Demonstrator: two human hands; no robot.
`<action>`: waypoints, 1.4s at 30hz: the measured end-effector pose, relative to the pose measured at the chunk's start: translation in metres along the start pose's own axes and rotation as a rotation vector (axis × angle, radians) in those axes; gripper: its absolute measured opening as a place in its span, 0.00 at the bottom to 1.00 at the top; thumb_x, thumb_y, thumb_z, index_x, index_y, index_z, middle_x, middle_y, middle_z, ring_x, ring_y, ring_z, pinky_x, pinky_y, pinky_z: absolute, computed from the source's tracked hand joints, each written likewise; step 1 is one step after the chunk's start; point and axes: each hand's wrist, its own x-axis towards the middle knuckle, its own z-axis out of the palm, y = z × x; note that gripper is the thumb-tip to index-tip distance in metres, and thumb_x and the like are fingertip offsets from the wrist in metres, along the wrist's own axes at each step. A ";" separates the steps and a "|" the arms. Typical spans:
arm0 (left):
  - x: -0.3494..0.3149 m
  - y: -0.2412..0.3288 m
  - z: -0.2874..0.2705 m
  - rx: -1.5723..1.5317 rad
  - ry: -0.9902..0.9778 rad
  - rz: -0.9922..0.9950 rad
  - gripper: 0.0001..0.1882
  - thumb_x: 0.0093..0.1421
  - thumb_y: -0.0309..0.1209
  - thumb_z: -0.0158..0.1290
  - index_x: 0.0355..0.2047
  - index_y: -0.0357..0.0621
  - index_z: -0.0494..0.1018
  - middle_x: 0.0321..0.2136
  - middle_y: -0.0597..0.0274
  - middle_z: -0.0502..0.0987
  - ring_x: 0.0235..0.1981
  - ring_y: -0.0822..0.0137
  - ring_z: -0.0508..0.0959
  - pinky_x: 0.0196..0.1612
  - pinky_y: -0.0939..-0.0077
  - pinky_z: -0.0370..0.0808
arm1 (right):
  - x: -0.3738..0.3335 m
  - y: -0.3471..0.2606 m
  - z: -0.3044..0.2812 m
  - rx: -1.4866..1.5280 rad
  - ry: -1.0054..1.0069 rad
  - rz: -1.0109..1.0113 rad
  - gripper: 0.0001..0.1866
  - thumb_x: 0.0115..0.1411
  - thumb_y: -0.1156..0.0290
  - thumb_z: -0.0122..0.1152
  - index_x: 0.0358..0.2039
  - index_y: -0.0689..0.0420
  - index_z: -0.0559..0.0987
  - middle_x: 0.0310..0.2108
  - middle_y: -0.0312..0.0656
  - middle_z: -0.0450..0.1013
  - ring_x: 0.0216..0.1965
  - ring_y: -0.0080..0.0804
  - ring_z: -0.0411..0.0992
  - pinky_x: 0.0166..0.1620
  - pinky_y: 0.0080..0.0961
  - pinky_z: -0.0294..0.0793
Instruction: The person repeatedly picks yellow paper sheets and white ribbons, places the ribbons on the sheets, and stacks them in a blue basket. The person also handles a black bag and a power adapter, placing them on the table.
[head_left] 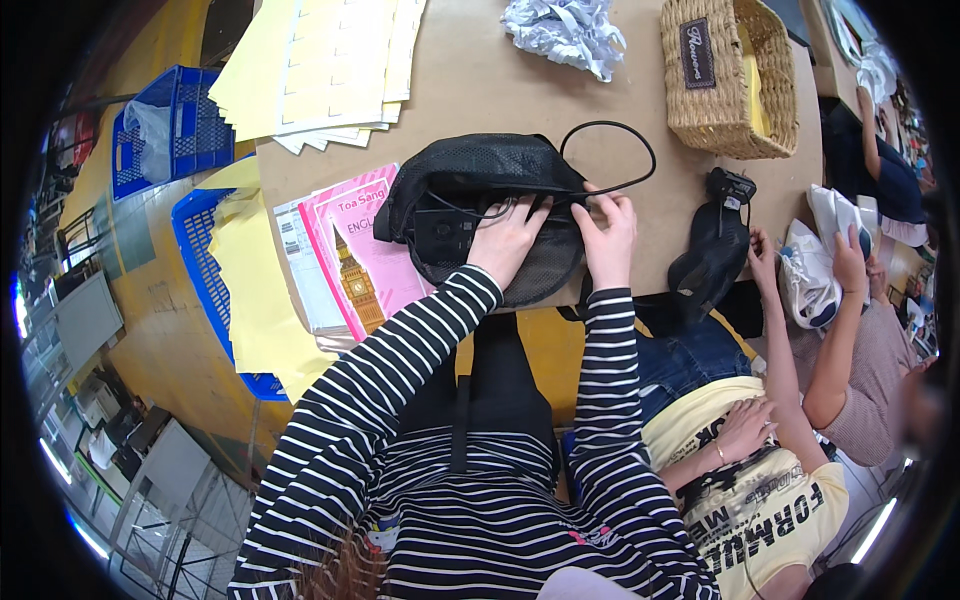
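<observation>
A black mesh bag (480, 158) lies open at the table's near edge, in front of me. In its opening sits a black box-shaped device (440, 236), partly covered by the mesh. My left hand (508, 238) reaches over the device into the opening, fingers bent down; a bit of cable runs up to its fingertips, and what they hold is hidden. To its right, my right hand (607, 232) pinches a black cable (652, 160) at the bag's rim. That cable loops out over the table on the right and back to the bag.
Left of the bag lie a pink book (350, 250) and yellow sheets (330, 60). Blue crates (200, 230) stand beyond the left edge. Crumpled paper (570, 35), a wicker basket (700, 110) and another black mesh bag (705, 250) are rightward. A co-worker (750, 470) sits close on my right.
</observation>
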 end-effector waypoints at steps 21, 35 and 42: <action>-0.074 -0.027 -0.073 -0.527 0.260 -0.150 0.14 0.54 0.21 0.54 0.42 0.41 0.75 0.40 0.55 0.75 0.45 0.56 0.75 0.50 0.63 0.72 | -0.072 -0.055 -0.012 -0.003 0.329 -0.088 0.06 0.57 0.80 0.60 0.37 0.62 0.78 0.36 0.44 0.72 0.38 0.36 0.72 0.44 0.29 0.72; -0.093 -0.095 -0.080 -0.326 0.484 -0.283 0.03 0.61 0.23 0.50 0.33 0.35 0.70 0.29 0.53 0.72 0.33 0.54 0.74 0.38 0.67 0.70 | -0.016 -0.097 0.074 -0.398 -0.124 -0.487 0.13 0.51 0.75 0.60 0.38 0.47 0.83 0.40 0.38 0.72 0.43 0.40 0.66 0.46 0.35 0.64; -0.106 -0.106 -0.083 -0.306 0.369 -0.465 0.15 0.52 0.26 0.59 0.42 0.43 0.73 0.42 0.55 0.70 0.42 0.55 0.72 0.44 0.70 0.71 | -0.075 -0.138 0.062 -0.224 -0.017 -0.424 0.11 0.47 0.72 0.65 0.34 0.48 0.83 0.49 0.36 0.71 0.50 0.38 0.65 0.51 0.33 0.60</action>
